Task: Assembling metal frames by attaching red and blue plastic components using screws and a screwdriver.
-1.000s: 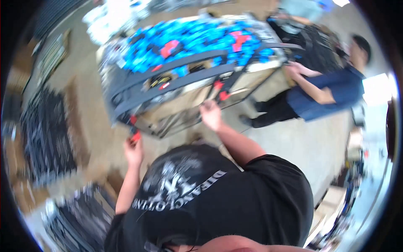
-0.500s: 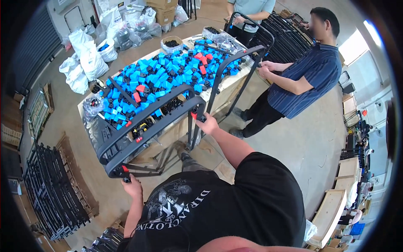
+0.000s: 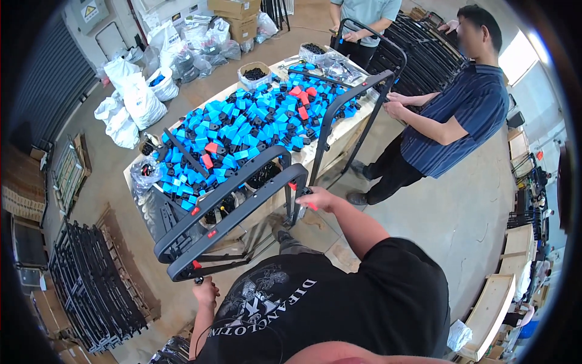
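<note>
Person's left hand point(image 3: 205, 292) at 7 o'clock, fingers curled round the lower end of a dark grey U-shaped metal frame point(image 3: 230, 213); right hand point(image 3: 315, 199) near centre, closed on the frame's other leg by a red clip. Frame sits tilted between both hands, just in front of the table point(image 3: 345, 130), near its 6 o'clock edge.

Handling, my guess: rigid tube or bar stock, long and awkward rather than heavy, won't flex; smooth coating could slip, so hold near the two ends as now, clear of the red clips.

Table top heaped with blue plastic blocks point(image 3: 254, 124), a few red ones mixed in. White tub point(image 3: 254, 74) at 12 o'clock holds small black parts; clear bags point(image 3: 337, 62) of dark parts beside it. White sacks point(image 3: 136, 100) on floor at 10 o'clock, contents hidden. Cardboard boxes point(image 3: 233, 18) at 12, closed.

Stack of black frames point(image 3: 91, 285) on floor at 8 o'clock. Co-worker in striped blue shirt point(image 3: 454, 115) at 2 o'clock steadies another upright frame point(image 3: 351, 109).
</note>
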Demonstrator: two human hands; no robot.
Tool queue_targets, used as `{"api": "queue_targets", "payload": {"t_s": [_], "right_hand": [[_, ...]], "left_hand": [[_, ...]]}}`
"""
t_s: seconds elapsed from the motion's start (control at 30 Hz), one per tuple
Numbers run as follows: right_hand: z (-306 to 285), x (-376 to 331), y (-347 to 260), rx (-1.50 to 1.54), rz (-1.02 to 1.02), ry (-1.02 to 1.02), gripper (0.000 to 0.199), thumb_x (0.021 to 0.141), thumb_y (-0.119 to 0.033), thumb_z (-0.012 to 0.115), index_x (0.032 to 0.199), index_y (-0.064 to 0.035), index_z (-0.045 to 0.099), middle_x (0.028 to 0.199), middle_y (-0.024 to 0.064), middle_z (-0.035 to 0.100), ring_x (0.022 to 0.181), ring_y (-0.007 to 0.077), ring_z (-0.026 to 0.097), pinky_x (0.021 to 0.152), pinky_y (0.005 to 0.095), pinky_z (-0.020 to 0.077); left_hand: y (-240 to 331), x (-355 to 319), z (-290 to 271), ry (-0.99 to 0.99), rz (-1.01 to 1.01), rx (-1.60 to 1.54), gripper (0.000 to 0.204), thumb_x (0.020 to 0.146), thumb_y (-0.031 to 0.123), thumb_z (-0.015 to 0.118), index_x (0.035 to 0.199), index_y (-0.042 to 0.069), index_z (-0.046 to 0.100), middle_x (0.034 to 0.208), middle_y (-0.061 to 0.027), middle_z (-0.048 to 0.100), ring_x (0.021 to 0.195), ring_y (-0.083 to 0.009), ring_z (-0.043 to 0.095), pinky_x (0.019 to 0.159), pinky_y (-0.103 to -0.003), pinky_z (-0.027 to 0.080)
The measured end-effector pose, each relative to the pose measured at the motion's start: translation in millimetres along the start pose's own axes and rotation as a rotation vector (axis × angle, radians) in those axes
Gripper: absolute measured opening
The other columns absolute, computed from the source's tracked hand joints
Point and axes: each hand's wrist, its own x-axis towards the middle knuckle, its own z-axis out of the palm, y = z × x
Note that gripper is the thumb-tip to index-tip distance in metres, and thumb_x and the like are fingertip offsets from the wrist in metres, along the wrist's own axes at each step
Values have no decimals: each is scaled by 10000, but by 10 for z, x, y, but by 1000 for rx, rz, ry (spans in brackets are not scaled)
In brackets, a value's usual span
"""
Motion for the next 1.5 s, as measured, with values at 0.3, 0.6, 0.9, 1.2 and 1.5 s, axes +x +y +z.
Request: {"api": "queue_targets", "payload": {"t_s": [0.3,0.6,0.9,1.2,1.5], "right_hand": [[70,-302,-395,215,393,10,394,812,-337,865,671,-151,547,573,-23,464,462,114,414,445,290,273],[193,-566,-951,4,425,38,359,833,-278,852,719,-116,553,643,-12,470,483,91,374,428,283,236],[235,-502,-845,-192,342,77,335,831,-279,827,745,-96,559,649,-6,468,483,107,387,428,309,274],[159,-383,-763,-552,459,23,349,841,-285,786,720,-38,571,622,40,530,499,170,500,436,388,369],[305,605,806,-358,-515,660,497,841,-248,806,1228,-21,592,1083,125,729,973,285,701,918,367,520]], "left_hand": [[288,-26,-103,-144,-405,-173,257,930,323,701,935,131,530,606,-29,505,388,-162,442,336,-280,333],[448,-310,-113,-107,-310,-95,345,920,346,714,738,128,518,569,-6,476,387,-107,416,336,-275,272],[-586,305,291,423,587,-1,465,803,202,761,1185,3,585,874,-79,632,784,-196,621,751,-356,519],[-433,418,-214,-38,634,602,488,756,262,792,1160,51,617,907,-107,673,826,-282,656,797,-427,528],[-471,639,36,55,672,300,319,828,182,773,1082,15,678,975,-91,738,878,-199,709,825,-335,554]]}}
